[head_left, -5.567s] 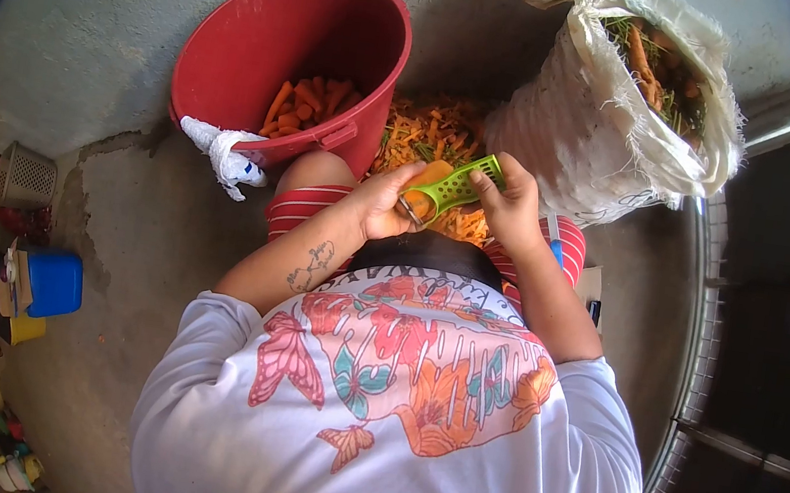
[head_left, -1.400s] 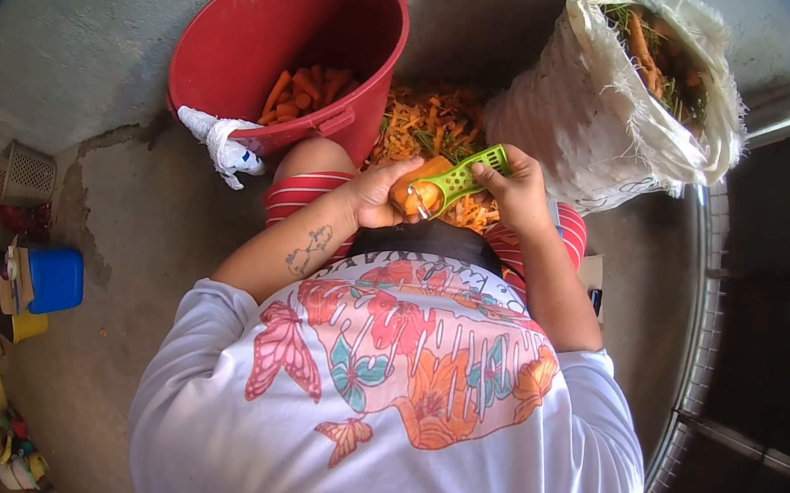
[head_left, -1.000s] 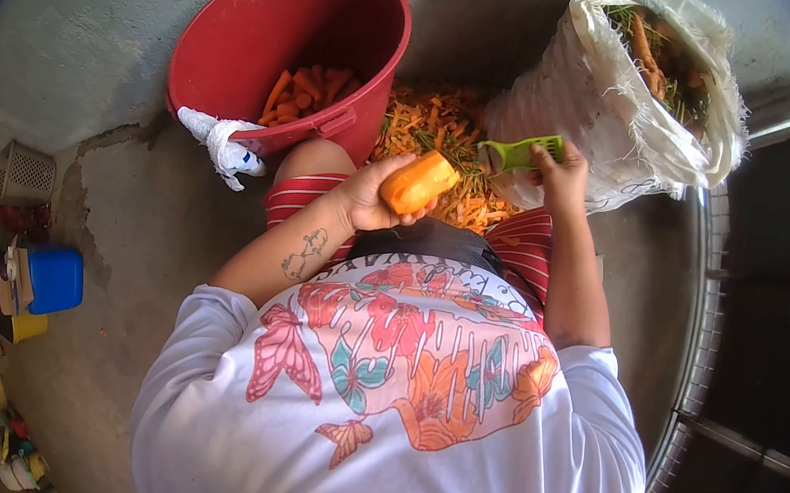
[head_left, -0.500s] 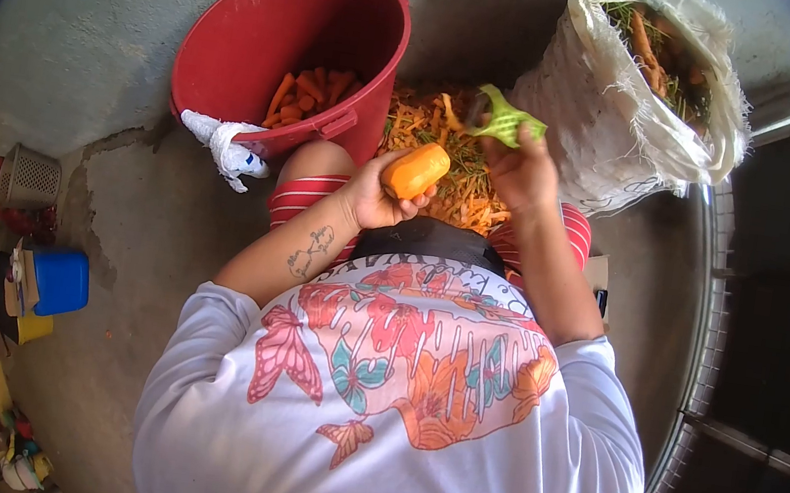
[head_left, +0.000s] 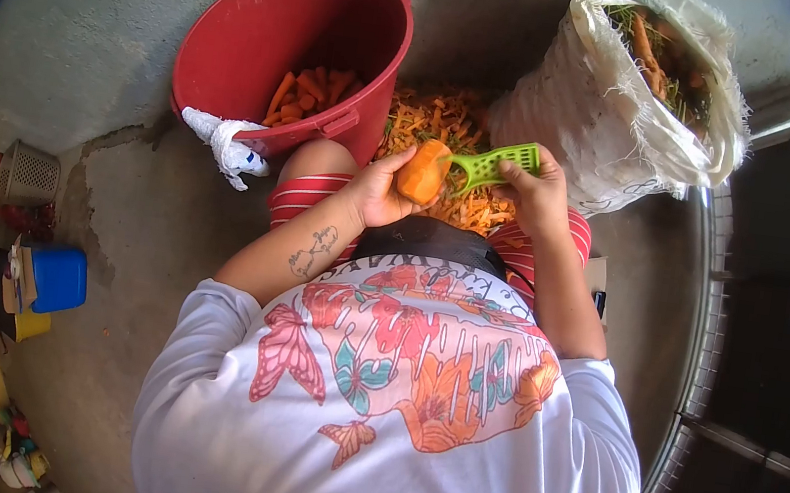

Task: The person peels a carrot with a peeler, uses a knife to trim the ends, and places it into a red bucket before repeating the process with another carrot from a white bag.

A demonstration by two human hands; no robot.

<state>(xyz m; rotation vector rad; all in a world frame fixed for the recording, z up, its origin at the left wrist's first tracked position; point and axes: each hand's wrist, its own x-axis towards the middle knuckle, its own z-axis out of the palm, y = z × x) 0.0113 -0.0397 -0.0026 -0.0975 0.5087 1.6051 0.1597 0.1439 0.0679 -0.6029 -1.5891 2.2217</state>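
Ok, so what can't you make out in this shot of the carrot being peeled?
Head view only:
- Blade: where the green peeler meets the carrot, too small to see.
- Left hand: fingertips hidden behind the carrot.
- Right hand: palm side turned away.
- Red bucket: its wall hides how deep the contents go.
- White sack: only the top layer shows.
- Clutter by the blue container: blurred, cut off by the lens rim.
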